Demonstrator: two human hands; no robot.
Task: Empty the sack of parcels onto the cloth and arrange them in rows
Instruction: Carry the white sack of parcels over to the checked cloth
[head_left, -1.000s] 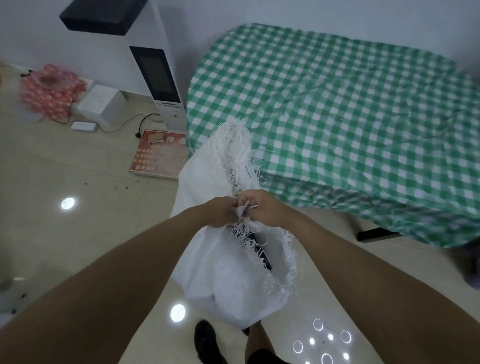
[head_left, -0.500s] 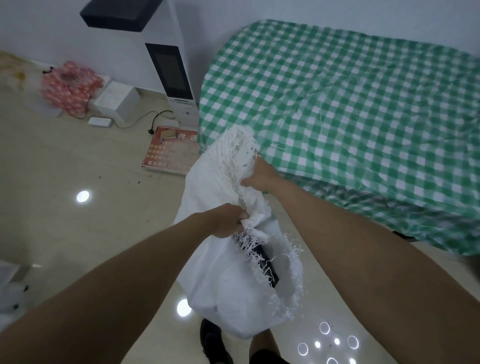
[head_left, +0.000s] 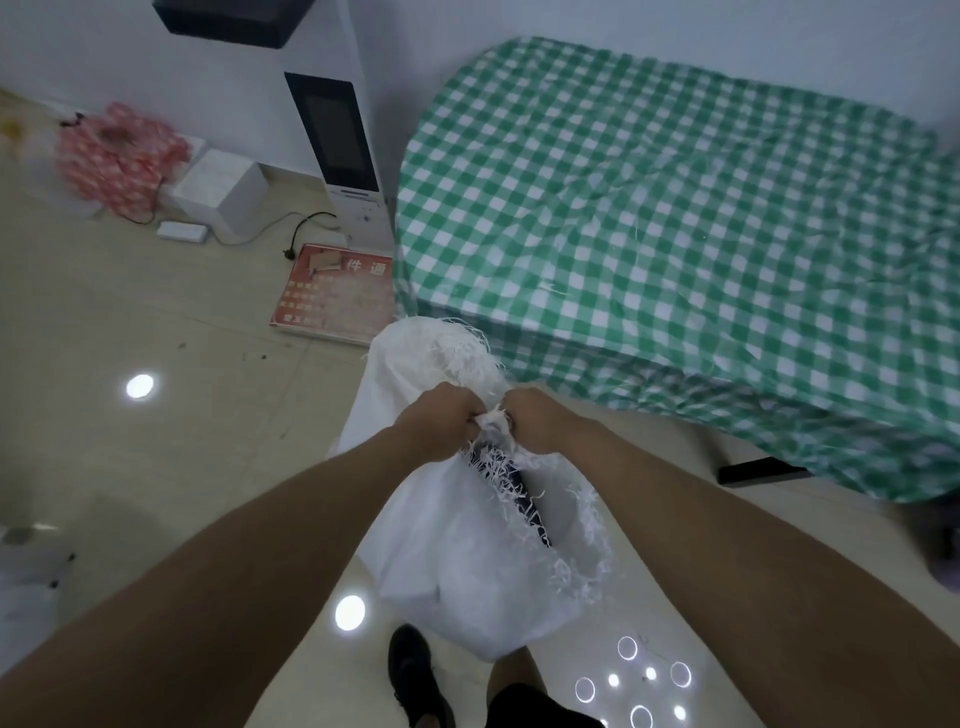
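Observation:
A white woven sack (head_left: 467, 561) with a frayed mouth hangs in front of me above the floor. My left hand (head_left: 441, 423) and my right hand (head_left: 540, 421) sit side by side, both gripping the frayed rim at its middle. A dark item (head_left: 532, 506) shows inside the opening; the parcels themselves are hidden. The green-and-white checked cloth (head_left: 675, 218) covers a raised surface to the upper right, with nothing lying on it.
A white kiosk with a dark screen (head_left: 340, 140) stands by the wall left of the cloth. A red printed board (head_left: 335, 293), a white box (head_left: 218, 192), a cable and a red patterned bag (head_left: 117, 156) lie on the glossy floor. My shoe (head_left: 413, 670) is below the sack.
My right hand came back from the far part of the rim to meet my left hand, pinching the sack mouth together. The view shifted slightly left.

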